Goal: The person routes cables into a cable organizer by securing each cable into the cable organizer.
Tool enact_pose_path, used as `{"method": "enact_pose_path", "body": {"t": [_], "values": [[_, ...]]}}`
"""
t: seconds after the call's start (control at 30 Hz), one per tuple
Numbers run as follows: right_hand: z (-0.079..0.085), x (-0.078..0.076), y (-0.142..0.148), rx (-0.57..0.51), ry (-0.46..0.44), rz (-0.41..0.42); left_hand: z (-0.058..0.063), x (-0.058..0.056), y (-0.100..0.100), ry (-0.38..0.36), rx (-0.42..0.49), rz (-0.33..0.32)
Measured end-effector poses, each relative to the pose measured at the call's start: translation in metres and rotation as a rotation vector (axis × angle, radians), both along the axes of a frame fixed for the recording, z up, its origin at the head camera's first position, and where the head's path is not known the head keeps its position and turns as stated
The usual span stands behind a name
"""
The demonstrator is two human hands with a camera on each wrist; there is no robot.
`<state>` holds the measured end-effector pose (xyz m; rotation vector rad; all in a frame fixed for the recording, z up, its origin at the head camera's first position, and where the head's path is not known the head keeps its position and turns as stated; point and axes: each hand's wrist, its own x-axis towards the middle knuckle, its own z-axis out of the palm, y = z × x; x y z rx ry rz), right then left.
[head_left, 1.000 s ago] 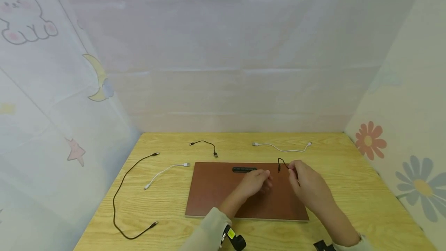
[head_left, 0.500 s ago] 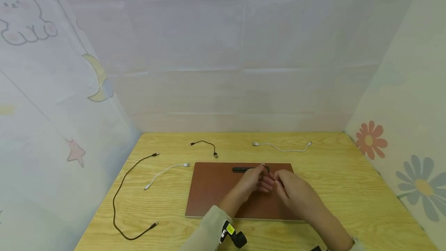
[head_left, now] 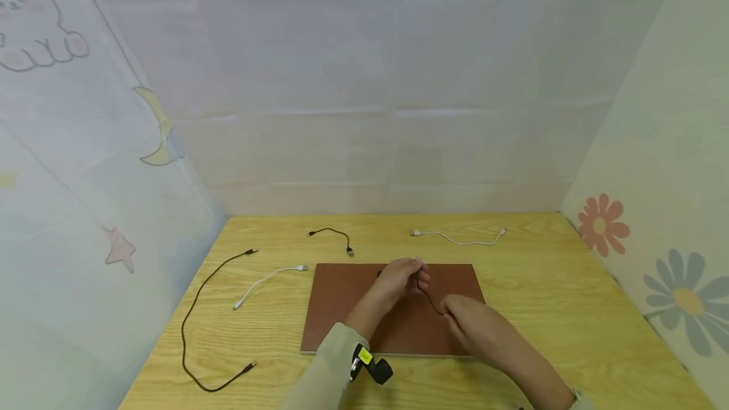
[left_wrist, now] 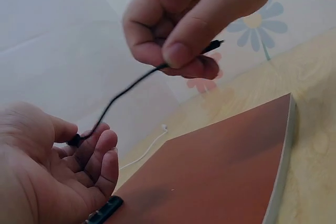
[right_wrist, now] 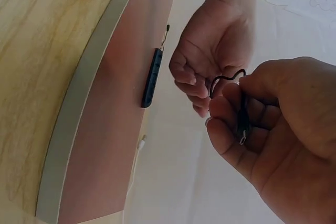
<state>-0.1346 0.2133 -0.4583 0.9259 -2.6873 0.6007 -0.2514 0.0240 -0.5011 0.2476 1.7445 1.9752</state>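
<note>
A short black USB cable (head_left: 431, 302) is stretched between my two hands above the brown board (head_left: 336, 315). My left hand (head_left: 395, 280) pinches one end of it between thumb and fingers, the other fingers loosely bent. With thumb and curled fingers, my right hand (head_left: 478, 331) grips the cable near its opposite end. The small metal-tipped plug (right_wrist: 243, 135) of that end pokes out among the right fingers in the right wrist view. On the board lies a dark slotted cable holder (right_wrist: 152, 78), mostly hidden behind the left hand in the head view.
Around the board on the wooden table (head_left: 569, 290) lie other cables: a long black cable (head_left: 184, 328) and a white cable (head_left: 264, 279) at left, a short black cable (head_left: 340, 233) behind, and another white cable (head_left: 461, 243) at back right. Patterned sheets (head_left: 307, 131) stand on three sides.
My right hand has brought the cable leftward to my left hand, which now pinches one end. The right hand has then drawn slightly down and toward me, stretching the cable out.
</note>
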Motion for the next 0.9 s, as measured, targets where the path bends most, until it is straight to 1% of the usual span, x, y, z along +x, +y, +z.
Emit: {"method": "enact_pose_path", "body": {"t": [0.17,0.33,0.4,0.57,0.73,0.83,0.9], "values": [[-0.005,0.0,-0.001,0.008,-0.013,-0.008,0.002,-0.013,-0.008,0.049,-0.062,-0.001],[-0.011,-0.001,-0.005,0.076,0.01,-0.025,0.008,-0.022,-0.014,0.085,-0.121,0.008],[-0.013,-0.001,-0.006,0.1,0.011,-0.025,0.01,-0.025,-0.015,0.097,-0.145,0.009],[-0.017,-0.002,-0.012,0.115,-0.019,-0.032,0.014,-0.03,-0.016,0.113,-0.187,0.009],[-0.024,-0.006,-0.019,0.108,-0.005,-0.045,0.014,-0.034,-0.016,0.149,-0.229,-0.006],[-0.027,-0.007,-0.022,0.115,0.015,-0.079,0.013,-0.036,-0.016,0.156,-0.246,0.0],[-0.027,-0.007,-0.024,0.129,0.001,-0.108,0.012,-0.037,-0.017,0.16,-0.262,0.0]]}}
